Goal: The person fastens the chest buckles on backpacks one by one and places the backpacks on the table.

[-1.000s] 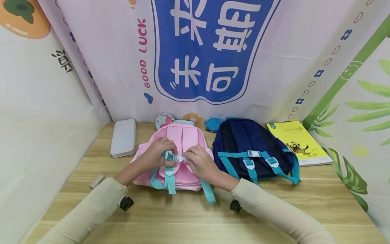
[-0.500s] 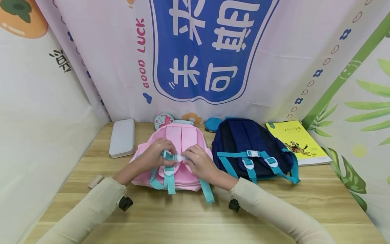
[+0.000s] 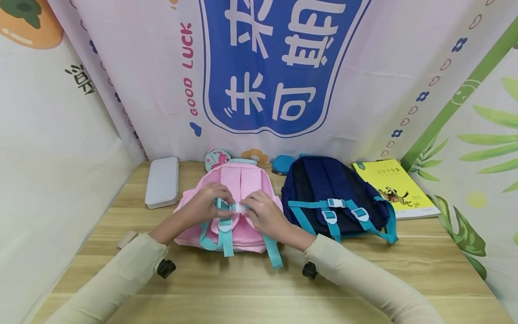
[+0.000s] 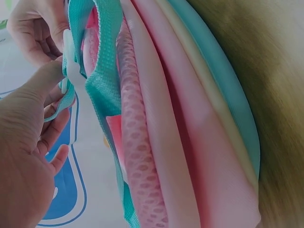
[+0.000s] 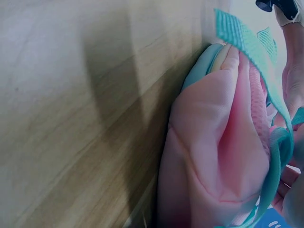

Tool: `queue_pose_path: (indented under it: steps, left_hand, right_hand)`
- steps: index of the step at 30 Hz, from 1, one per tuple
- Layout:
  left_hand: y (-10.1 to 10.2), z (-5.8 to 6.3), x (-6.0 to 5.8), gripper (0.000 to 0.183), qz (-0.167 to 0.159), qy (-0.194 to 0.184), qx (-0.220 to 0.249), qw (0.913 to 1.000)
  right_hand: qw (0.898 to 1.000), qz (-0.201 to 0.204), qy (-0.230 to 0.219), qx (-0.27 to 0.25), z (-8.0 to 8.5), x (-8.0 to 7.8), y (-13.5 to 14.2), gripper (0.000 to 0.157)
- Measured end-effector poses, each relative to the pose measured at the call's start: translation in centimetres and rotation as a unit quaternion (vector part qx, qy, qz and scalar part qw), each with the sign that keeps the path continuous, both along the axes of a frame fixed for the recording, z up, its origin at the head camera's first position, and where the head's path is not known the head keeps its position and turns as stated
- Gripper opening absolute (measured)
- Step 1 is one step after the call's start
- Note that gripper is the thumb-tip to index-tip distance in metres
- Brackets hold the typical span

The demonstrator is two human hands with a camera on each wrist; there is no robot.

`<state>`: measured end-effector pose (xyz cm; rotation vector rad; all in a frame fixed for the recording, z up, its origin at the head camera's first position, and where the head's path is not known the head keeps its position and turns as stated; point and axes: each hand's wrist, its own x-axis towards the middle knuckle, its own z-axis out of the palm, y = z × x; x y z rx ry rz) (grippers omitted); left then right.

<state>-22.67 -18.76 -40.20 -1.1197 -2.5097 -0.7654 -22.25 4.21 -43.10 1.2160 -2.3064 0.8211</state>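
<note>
At the middle of the bench (image 3: 251,288) I saw the pink backpack (image 3: 243,180) lying straps-up, with both hands on its white chest buckle (image 3: 239,208). My left hand (image 3: 206,204) pinched the buckle's teal strap end while my right hand (image 3: 265,213) pinched the buckle from three o'clock. Off at three o'clock lay a navy backpack (image 3: 323,189).

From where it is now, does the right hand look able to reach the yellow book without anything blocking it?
Probably yes, by going over. The right hand is busy pinching the chest clip on the pink backpack, and the blue backpack lies between it and the yellow book, which lies uncovered.
</note>
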Motion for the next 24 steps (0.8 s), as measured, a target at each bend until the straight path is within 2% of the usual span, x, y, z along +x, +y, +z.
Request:
queue_pose_path:
  steps: [6,13,20,24]
  left_hand:
    - [-0.03,-0.1,0.17,0.019,0.004,0.005,-0.011,0.9999]
    - [-0.09,-0.36,0.39,0.021,0.007,0.008,-0.014,0.9998]
    - [-0.18,-0.57,0.32,0.025,0.009,0.031,-0.018,0.9993]
    - [-0.2,-0.46,0.57,0.024,0.019,0.023,-0.031,0.9991]
  right_hand:
    - [1.0,-0.005,-0.001,0.016,-0.08,0.04,0.13,0.017]
    - [0.999,-0.018,0.019,0.047,-0.18,0.16,-0.14,0.015]
    - [0.997,-0.03,0.024,0.059,-0.2,0.33,-0.25,0.016]
    - [0.997,-0.031,0.03,0.062,-0.53,0.36,-0.26,0.017]
